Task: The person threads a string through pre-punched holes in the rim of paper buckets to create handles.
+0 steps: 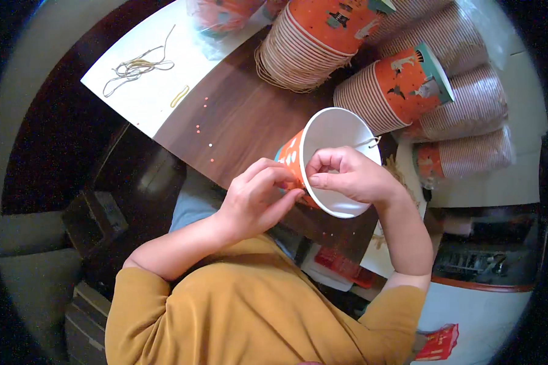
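A paper bucket [357, 121], orange outside and white inside, is tilted with its mouth toward me above the table's near edge. A short cord [374, 142] pokes through its wall near the right rim. Against the outer left wall, my left hand [259, 198] has thumb and fingertips brought together in a pinch; what lies between them is too small to make out. My right hand [350, 176] reaches over the rim into the bucket, fingers curled close to the inner left wall. Whatever its fingertips hold is hidden.
Tall stacks of nested orange buckets [310, 45] stand at the back, with another stack [389, 91] lying on its side. Plastic-wrapped stacks [469, 109] fill the right. Loose cords [137, 67] and a small yellow loop [179, 96] lie on the white surface at left. Paper dots dot the brown tabletop [225, 121].
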`<action>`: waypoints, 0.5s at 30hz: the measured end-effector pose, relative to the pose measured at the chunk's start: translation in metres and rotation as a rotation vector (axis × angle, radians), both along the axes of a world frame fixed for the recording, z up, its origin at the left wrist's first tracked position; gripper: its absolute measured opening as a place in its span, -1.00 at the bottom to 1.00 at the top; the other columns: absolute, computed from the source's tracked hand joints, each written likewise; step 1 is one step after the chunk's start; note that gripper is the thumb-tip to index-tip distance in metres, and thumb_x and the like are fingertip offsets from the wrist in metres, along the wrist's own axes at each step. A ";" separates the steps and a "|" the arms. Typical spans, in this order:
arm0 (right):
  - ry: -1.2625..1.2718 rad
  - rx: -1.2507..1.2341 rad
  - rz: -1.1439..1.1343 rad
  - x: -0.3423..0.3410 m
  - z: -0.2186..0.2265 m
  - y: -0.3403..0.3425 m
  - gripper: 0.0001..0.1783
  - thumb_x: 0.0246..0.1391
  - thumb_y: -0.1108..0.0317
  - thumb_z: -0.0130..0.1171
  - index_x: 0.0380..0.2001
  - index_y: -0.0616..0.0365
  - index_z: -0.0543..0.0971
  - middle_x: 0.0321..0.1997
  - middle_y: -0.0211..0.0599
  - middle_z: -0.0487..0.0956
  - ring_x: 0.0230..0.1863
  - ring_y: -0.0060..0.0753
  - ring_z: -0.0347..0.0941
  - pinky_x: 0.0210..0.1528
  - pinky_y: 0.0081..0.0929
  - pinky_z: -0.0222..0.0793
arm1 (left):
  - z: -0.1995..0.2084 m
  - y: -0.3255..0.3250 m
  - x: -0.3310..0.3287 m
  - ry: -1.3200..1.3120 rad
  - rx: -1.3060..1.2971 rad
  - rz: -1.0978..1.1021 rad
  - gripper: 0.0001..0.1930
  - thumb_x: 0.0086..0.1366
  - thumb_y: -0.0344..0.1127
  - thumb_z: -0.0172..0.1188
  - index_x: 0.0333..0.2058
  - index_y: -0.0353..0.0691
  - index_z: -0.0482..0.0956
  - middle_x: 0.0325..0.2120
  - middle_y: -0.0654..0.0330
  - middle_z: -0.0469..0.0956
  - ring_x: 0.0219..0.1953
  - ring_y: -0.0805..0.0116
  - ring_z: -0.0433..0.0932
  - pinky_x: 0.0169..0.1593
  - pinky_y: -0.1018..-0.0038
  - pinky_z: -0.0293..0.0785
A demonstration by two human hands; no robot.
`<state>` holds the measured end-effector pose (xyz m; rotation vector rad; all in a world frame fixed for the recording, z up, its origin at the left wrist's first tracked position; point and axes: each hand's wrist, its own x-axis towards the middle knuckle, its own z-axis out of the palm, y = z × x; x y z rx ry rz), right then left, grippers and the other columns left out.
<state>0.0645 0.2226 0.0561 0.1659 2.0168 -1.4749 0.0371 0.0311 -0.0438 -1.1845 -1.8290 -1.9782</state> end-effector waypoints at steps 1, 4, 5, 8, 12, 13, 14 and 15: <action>0.000 -0.008 0.001 0.000 0.000 0.000 -0.86 0.11 0.40 0.15 -0.31 0.25 0.54 -0.33 -0.44 0.56 -0.27 -0.65 0.42 -0.16 -0.60 0.37 | 0.000 0.000 0.000 -0.008 0.005 -0.004 -0.74 -0.01 -0.52 0.35 -0.33 -0.28 0.48 -0.44 0.13 0.51 -0.44 0.28 0.54 -0.38 0.44 0.50; 0.008 -0.035 -0.006 0.001 0.000 -0.001 -0.87 0.10 0.40 0.15 -0.31 0.25 0.54 -0.33 -0.44 0.56 -0.27 -0.65 0.42 -0.16 -0.61 0.37 | 0.002 0.001 0.000 0.004 -0.011 0.010 -0.74 -0.01 -0.52 0.35 -0.33 -0.27 0.48 -0.45 0.14 0.52 -0.45 0.27 0.55 -0.38 0.44 0.51; 0.017 -0.057 -0.014 0.002 0.000 -0.001 -0.87 0.10 0.41 0.16 -0.32 0.25 0.55 -0.34 -0.44 0.56 -0.27 -0.65 0.42 -0.16 -0.61 0.37 | 0.003 0.001 0.001 0.005 -0.010 0.009 -0.74 -0.01 -0.52 0.35 -0.33 -0.27 0.48 -0.45 0.14 0.52 -0.45 0.27 0.55 -0.38 0.44 0.51; 0.060 0.006 -0.025 0.003 0.003 -0.004 -0.87 0.07 0.41 0.19 -0.34 0.26 0.57 -0.36 -0.44 0.58 -0.30 -0.66 0.44 -0.18 -0.62 0.38 | 0.003 0.002 0.003 0.040 -0.038 0.061 -0.75 -0.01 -0.51 0.35 -0.33 -0.26 0.50 -0.45 0.12 0.53 -0.47 0.25 0.56 -0.38 0.42 0.53; 0.151 0.112 0.002 0.005 0.008 -0.009 -0.87 0.05 0.42 0.22 -0.36 0.26 0.59 -0.38 -0.43 0.59 -0.32 -0.66 0.46 -0.21 -0.62 0.40 | 0.003 0.000 0.004 0.213 -0.093 0.170 -0.77 -0.02 -0.49 0.33 -0.34 -0.28 0.52 -0.46 0.11 0.55 -0.48 0.22 0.57 -0.38 0.41 0.54; 0.158 0.097 -0.032 0.007 0.007 -0.010 -0.87 0.04 0.42 0.22 -0.36 0.27 0.59 -0.38 -0.42 0.59 -0.33 -0.66 0.46 -0.22 -0.61 0.41 | 0.005 0.000 0.004 0.258 -0.116 0.192 -0.77 -0.04 -0.48 0.32 -0.35 -0.28 0.52 -0.45 0.11 0.55 -0.48 0.22 0.57 -0.38 0.41 0.54; 0.164 0.081 -0.067 0.009 0.007 -0.010 -0.86 0.04 0.42 0.23 -0.35 0.28 0.60 -0.38 -0.42 0.60 -0.33 -0.66 0.47 -0.23 -0.60 0.41 | 0.007 0.000 0.005 0.258 -0.115 0.191 -0.77 -0.04 -0.48 0.32 -0.35 -0.28 0.52 -0.45 0.11 0.55 -0.48 0.22 0.57 -0.38 0.41 0.54; 0.165 0.081 -0.068 0.011 0.007 -0.012 -0.86 0.04 0.42 0.23 -0.35 0.28 0.60 -0.38 -0.42 0.60 -0.33 -0.66 0.47 -0.23 -0.60 0.41 | 0.009 0.000 0.006 0.282 -0.136 0.202 -0.78 -0.05 -0.49 0.31 -0.37 -0.29 0.52 -0.46 0.12 0.54 -0.48 0.22 0.56 -0.39 0.41 0.53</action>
